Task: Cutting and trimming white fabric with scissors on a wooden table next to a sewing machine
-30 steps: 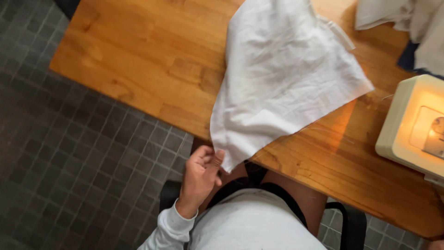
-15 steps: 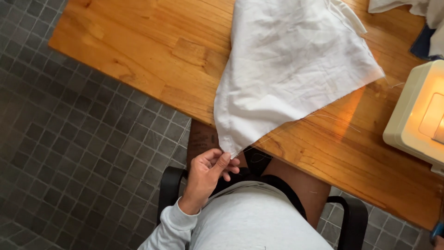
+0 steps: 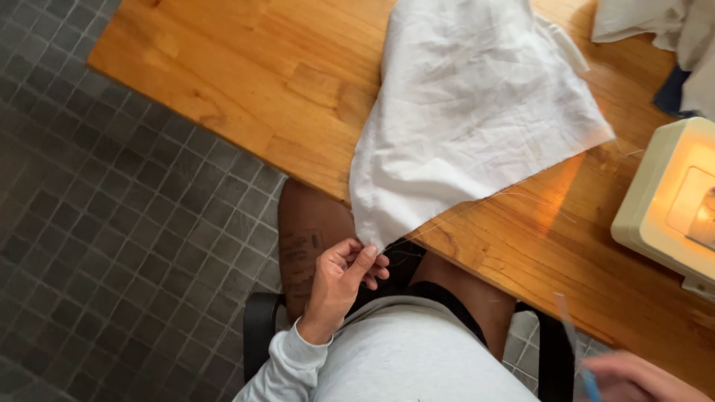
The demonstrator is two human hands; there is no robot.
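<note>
— Wooden table over grey floor tiles; where is the cloth?

— Its corner hangs just above the left hand, fingers pinching there. Right hand grips a thin blue tool.

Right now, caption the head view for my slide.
Left hand pinches white cloth corner at table edge; right hand holds a thin tool.

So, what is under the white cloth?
The white cloth lies on the wooden table; its lower corner hangs over the edge by the left hand. Whatever lies beneath the cloth is covered.
</note>
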